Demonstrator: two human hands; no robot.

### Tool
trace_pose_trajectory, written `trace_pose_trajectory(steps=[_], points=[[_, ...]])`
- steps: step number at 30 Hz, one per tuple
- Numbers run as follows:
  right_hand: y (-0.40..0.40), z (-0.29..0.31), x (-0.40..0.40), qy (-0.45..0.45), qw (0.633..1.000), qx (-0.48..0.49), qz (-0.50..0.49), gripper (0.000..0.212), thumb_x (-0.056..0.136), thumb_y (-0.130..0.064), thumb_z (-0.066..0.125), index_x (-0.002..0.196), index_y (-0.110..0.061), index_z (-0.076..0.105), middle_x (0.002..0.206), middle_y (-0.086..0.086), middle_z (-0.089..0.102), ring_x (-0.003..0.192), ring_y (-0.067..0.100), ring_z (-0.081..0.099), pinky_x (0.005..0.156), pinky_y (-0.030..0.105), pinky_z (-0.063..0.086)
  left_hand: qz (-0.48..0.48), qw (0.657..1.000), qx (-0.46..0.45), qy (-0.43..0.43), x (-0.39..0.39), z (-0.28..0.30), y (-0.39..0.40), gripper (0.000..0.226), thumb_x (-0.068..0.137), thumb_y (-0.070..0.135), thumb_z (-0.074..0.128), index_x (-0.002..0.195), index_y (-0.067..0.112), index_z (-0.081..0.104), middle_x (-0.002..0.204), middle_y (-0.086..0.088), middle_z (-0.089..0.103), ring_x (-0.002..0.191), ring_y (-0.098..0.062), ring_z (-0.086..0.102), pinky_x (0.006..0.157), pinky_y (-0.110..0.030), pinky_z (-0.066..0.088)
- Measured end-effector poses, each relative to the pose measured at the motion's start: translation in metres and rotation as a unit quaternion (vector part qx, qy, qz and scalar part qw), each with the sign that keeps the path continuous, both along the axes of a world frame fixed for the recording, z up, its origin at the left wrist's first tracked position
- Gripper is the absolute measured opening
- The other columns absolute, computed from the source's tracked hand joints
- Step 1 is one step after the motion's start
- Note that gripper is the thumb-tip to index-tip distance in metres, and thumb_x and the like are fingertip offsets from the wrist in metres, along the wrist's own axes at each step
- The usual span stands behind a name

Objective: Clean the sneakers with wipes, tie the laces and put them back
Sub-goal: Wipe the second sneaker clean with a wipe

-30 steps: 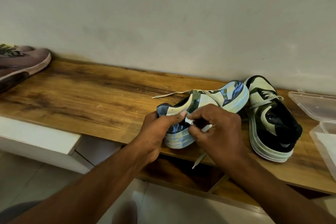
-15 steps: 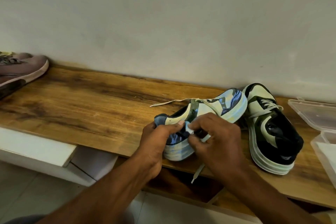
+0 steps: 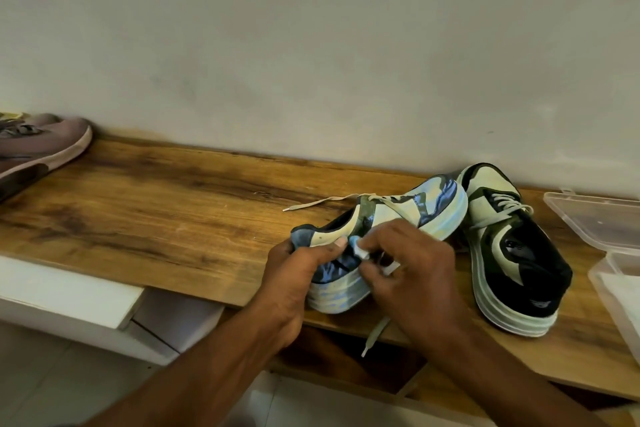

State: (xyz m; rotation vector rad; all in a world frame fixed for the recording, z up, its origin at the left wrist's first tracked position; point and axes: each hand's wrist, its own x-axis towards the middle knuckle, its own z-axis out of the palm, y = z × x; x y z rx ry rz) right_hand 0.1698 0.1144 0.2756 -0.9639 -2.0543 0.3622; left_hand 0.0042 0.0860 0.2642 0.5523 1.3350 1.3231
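Wiping under way on the near sneaker; laces untied, nothing put back.
At the shelf's (image 3: 145, 204) front edge, left hand (image 3: 298, 274) grips the sneaker's (image 3: 391, 229) heel; right hand (image 3: 412, 270) pinches a small wipe (image 3: 357, 246) against its side. Second sneaker (image 3: 512, 253) sits just right, laced.

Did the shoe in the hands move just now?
No. The shoe still lies on the bench with its toe against the other shoe; only the view shifted.
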Motion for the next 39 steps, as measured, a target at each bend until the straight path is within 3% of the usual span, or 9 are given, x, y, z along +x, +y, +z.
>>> trace_pose_trajectory(steps=[5,9,13,19,26,31,33,36,39], points=[[0.03,0.003,0.016,0.096,0.989,0.007,-0.114,0.025,0.074,0.008,0.082,0.09,-0.01,0.076,0.087,-0.002,0.07,0.073,0.009,0.065,0.066,0.03,0.058,-0.012,1.0,0.005,0.004,-0.002,-0.001,0.001,0.022,0.083,0.009,0.08,0.104,0.004,0.077,0.104,-0.013,0.08,0.098,-0.03,0.077,0.085,-0.037,0.056],[0.006,-0.002,-0.007,0.066,0.997,0.012,-0.045,0.023,0.075,0.006,0.082,0.09,-0.009,0.075,0.092,-0.001,0.07,0.08,0.009,0.065,0.07,0.021,0.056,-0.018,1.0,0.006,0.012,-0.003,-0.002,0.001,0.026,0.086,0.011,0.078,0.11,0.003,0.075,0.105,-0.013,0.079,0.099,-0.03,0.077,0.09,-0.043,0.058],[0.007,0.0,-0.006,0.033,0.999,0.016,-0.001,0.024,0.072,0.006,0.084,0.089,-0.009,0.076,0.091,-0.002,0.071,0.079,0.008,0.065,0.07,0.021,0.055,-0.026,1.0,0.006,0.01,-0.006,-0.003,0.002,0.026,0.086,0.01,0.077,0.111,0.003,0.075,0.106,-0.014,0.079,0.099,-0.03,0.077,0.089,-0.043,0.058],[0.037,0.002,0.013,0.097,0.988,0.005,-0.118,0.022,0.075,0.008,0.078,0.088,-0.01,0.076,0.087,0.0,0.07,0.074,0.013,0.066,0.064,0.038,0.057,-0.041,0.999,0.024,0.019,-0.005,-0.005,-0.001,0.025,0.079,0.009,0.081,0.102,0.004,0.076,0.106,-0.015,0.079,0.101,-0.031,0.077,0.092,-0.041,0.056],[0.005,0.002,-0.015,0.051,0.998,0.023,0.019,0.024,0.072,0.007,0.082,0.088,-0.009,0.077,0.091,-0.001,0.073,0.083,0.009,0.067,0.072,0.023,0.056,-0.018,1.0,0.007,0.021,-0.01,-0.009,0.003,0.021,0.088,0.005,0.074,0.109,0.003,0.075,0.105,-0.015,0.079,0.1,-0.032,0.076,0.097,-0.051,0.058],[0.04,0.003,0.012,0.111,0.989,-0.001,-0.098,0.021,0.078,0.009,0.077,0.089,-0.009,0.077,0.088,-0.001,0.073,0.078,0.01,0.068,0.071,0.036,0.059,-0.04,0.999,0.018,0.005,-0.01,-0.006,0.004,0.04,0.074,0.015,0.081,0.11,0.0,0.074,0.108,-0.015,0.078,0.104,-0.031,0.076,0.097,-0.044,0.057],[0.039,0.003,0.011,0.109,0.988,0.004,-0.109,0.022,0.078,0.009,0.077,0.09,-0.009,0.077,0.089,-0.001,0.073,0.079,0.009,0.068,0.072,0.034,0.06,-0.048,0.999,0.02,0.006,-0.011,-0.006,0.003,0.045,0.073,0.017,0.082,0.113,-0.001,0.073,0.11,-0.015,0.078,0.105,-0.031,0.075,0.098,-0.044,0.057],[0.017,0.003,-0.009,0.092,0.995,0.016,-0.045,0.024,0.075,0.009,0.08,0.09,-0.009,0.078,0.091,-0.002,0.074,0.083,0.006,0.068,0.075,0.023,0.058,-0.047,0.999,0.007,0.017,-0.013,-0.006,0.003,0.031,0.084,0.012,0.078,0.113,0.002,0.074,0.109,-0.015,0.078,0.104,-0.032,0.075,0.096,-0.045,0.057],[0.005,0.002,-0.02,0.047,0.998,0.03,0.023,0.025,0.072,0.007,0.082,0.09,-0.009,0.078,0.094,-0.001,0.075,0.086,0.009,0.069,0.078,0.022,0.056,-0.039,0.999,-0.005,0.026,-0.016,-0.005,0.003,0.015,0.09,0.006,0.072,0.105,0.006,0.076,0.105,-0.015,0.079,0.099,-0.032,0.076,0.089,-0.044,0.058]])
